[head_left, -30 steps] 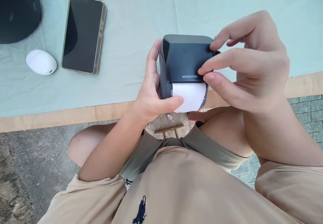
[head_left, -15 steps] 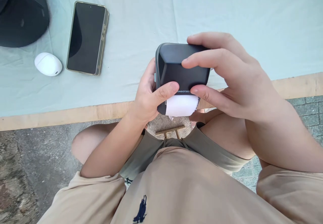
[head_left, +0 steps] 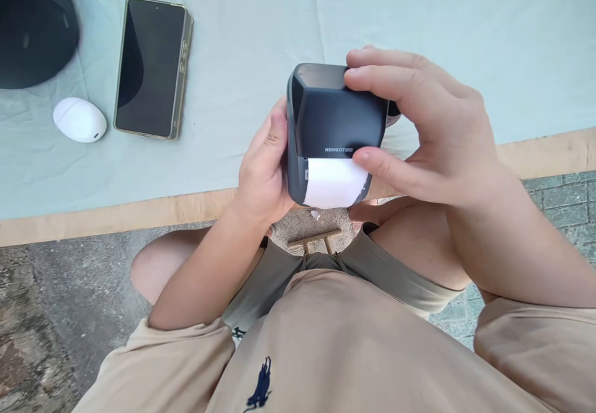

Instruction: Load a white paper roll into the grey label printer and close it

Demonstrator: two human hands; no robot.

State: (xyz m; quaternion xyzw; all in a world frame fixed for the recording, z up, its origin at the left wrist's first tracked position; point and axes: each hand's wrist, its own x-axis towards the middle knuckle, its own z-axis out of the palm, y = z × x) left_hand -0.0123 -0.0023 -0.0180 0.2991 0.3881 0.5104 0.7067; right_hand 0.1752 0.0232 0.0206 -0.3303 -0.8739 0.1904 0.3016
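Note:
A black label printer (head_left: 342, 121) marked NIIMBOT is held up over the table's near edge. White label paper (head_left: 335, 183) comes out of its front slot, with a ragged right edge. My left hand (head_left: 265, 164) is closed around the printer's left side, thumb along that side and the other fingertips hidden. My right hand (head_left: 433, 127) grips the right part, its thumb at the slot by the paper and its fingers on the upper right edge. A small white scrap (head_left: 315, 215) shows below the paper, apart from it.
On the pale cloth (head_left: 242, 40) to the left lie a dark-screened phone (head_left: 151, 68), a white rounded case (head_left: 80, 120) and part of a black bag (head_left: 35, 34). A wooden table edge (head_left: 116, 214) runs across, above my legs.
My left thumb has shifted from the printer's front to its left side. The printer has tilted, showing more paper. My right fingers have moved up toward its far edge. The scrap has come away.

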